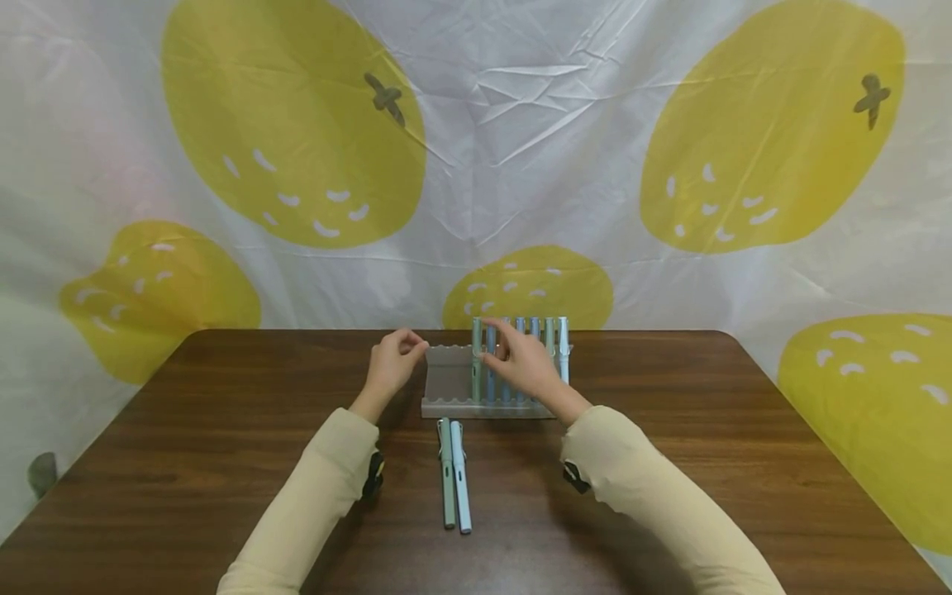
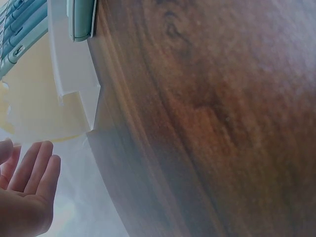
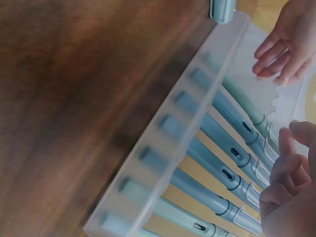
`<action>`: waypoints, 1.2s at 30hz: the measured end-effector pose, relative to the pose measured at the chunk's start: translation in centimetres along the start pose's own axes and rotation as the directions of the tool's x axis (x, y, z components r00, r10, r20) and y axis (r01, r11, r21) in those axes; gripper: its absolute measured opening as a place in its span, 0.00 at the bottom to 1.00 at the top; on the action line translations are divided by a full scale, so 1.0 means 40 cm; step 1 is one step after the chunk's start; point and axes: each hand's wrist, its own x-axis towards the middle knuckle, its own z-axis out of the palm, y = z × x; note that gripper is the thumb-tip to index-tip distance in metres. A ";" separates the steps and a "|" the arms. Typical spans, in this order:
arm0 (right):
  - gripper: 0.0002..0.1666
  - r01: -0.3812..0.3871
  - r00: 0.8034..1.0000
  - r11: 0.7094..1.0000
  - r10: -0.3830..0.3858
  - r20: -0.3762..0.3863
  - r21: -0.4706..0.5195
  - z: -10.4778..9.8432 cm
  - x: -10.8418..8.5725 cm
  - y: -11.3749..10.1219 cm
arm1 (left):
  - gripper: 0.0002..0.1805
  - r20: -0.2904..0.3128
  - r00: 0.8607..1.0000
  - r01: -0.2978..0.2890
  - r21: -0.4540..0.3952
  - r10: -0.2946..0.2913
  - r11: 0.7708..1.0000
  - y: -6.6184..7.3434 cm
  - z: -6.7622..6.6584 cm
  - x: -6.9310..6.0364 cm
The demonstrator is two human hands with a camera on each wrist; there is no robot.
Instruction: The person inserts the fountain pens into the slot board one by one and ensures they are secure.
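Observation:
A clear, wavy-edged pen rack (image 1: 449,409) stands on the table, with several capped pens upright in its right part. At its left upper corner, my left hand (image 1: 392,364) pinches the edge between thumb and forefinger. My right hand (image 1: 524,364) is at the leftmost pen in the row, a green one (image 1: 477,380). Thumb and forefinger are parted beside its cap; whether they touch it is unclear. In the right wrist view, blue pens (image 3: 224,170) and a pale green pen (image 3: 182,213) slant across the rack. The right hand partly hides the row.
A green pen (image 1: 447,479) and a pale blue pen (image 1: 461,483) lie side by side on the brown wooden table (image 1: 297,397), in front of the rack. Behind the table hangs a white cloth (image 1: 476,190) printed with yellow lemons.

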 end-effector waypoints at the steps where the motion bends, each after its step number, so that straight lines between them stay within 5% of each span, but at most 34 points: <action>1: 0.30 0.006 1.000 1.000 -0.006 0.005 0.011 0.000 -0.004 0.000 | 0.09 0.001 1.000 0.000 0.001 0.000 1.000 0.000 0.000 0.000; 9: 0.29 0.030 0.997 0.998 -0.034 0.076 0.059 0.011 -0.040 0.001 | 0.09 -0.007 1.000 -0.024 0.014 0.024 1.000 0.001 -0.002 -0.002; 19: 0.25 -0.060 0.990 0.971 0.029 0.135 0.230 0.037 -0.077 -0.007 | 0.10 -0.005 1.000 -0.019 0.009 0.019 1.000 0.002 -0.003 -0.002; 31: 0.21 -0.134 0.957 0.926 0.029 0.288 0.353 0.070 -0.112 -0.021 | 0.09 0.002 1.000 -0.009 0.004 0.009 1.000 0.004 -0.003 -0.003; 36: 0.17 -0.135 0.938 0.935 0.015 0.345 0.329 0.079 -0.118 -0.029 | 0.09 0.001 1.000 -0.008 0.001 0.008 1.000 0.003 -0.003 -0.004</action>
